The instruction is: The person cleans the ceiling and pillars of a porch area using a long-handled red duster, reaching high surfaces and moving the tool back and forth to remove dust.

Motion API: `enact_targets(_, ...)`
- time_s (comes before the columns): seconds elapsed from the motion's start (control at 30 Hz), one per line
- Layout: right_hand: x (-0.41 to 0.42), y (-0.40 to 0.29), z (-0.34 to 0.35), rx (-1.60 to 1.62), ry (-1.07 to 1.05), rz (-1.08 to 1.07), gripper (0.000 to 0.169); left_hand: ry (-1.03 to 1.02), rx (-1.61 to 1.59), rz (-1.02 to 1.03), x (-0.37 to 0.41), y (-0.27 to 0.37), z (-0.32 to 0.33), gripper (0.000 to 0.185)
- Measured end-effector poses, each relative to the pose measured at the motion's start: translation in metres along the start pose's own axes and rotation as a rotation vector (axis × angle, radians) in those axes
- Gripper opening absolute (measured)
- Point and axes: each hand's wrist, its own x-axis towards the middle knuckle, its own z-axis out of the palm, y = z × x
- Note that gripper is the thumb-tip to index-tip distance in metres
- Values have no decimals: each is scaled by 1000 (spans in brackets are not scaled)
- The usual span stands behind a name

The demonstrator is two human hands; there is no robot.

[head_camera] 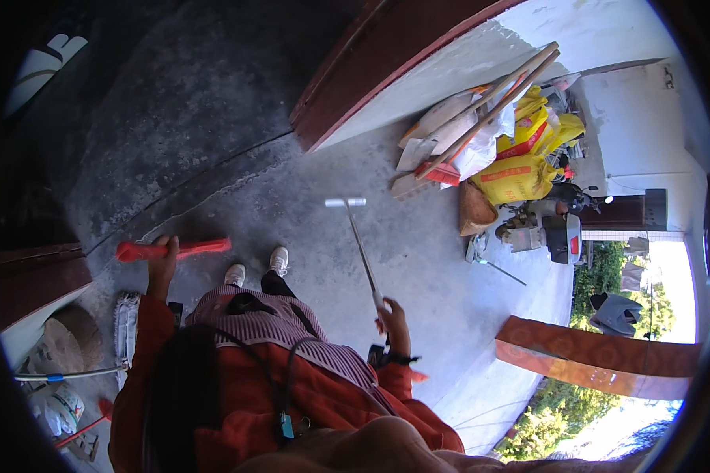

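My left hand (163,260) is closed around a long red object (139,251), held crosswise; it looks like plastic, but its exact kind is unclear. My right hand (395,322) grips the light handle of a T-shaped tool (361,245). Its thin metal shaft leads away from me over the grey floor and ends in a short, pale crosspiece. The two hands are well apart, on either side of my striped apron (254,322). My light shoes (279,261) show between them.
Right of the far wall's doorway edge stand wooden-handled tools (491,109), a red broom head (441,171), filled sacks (512,177), a woven basket (476,208) and a motor scooter (562,236). A tiled pillar (597,355) is at right; a bucket (68,408) is at lower left.
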Motion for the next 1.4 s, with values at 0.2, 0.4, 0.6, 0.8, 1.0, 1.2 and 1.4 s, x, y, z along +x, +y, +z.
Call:
enact_targets(0.2, 129, -126, 23, -59, -118, -175, 42, 73, -11, -47, -8, 7, 8, 27)
enact_targets(0.4, 196, -134, 13, -260, -116, -313, 35, 241, -230, -62, -21, -33, 17, 20)
enact_targets(0.6, 108, -158, -89, -301, -163, -182, 38, 419, -265, 4, -38, -49, 27, 19)
enact_targets(0.8, 117, -152, -42, -134, -226, -211, 39, 417, -245, -51, -21, -33, 42, 22)
enact_targets(1.0, 147, -81, -3, -162, -212, -110, 39, 267, -122, -45, 4, -19, 51, 27)
enact_targets(1.2, 77, 65, -63, -247, -144, 178, 41, 243, -98, -97, 62, 4, 71, 27)
enact_targets(1.4, 41, 136, -70, -564, 23, 331, 40, 173, -94, -138, 106, 57, 104, 31)
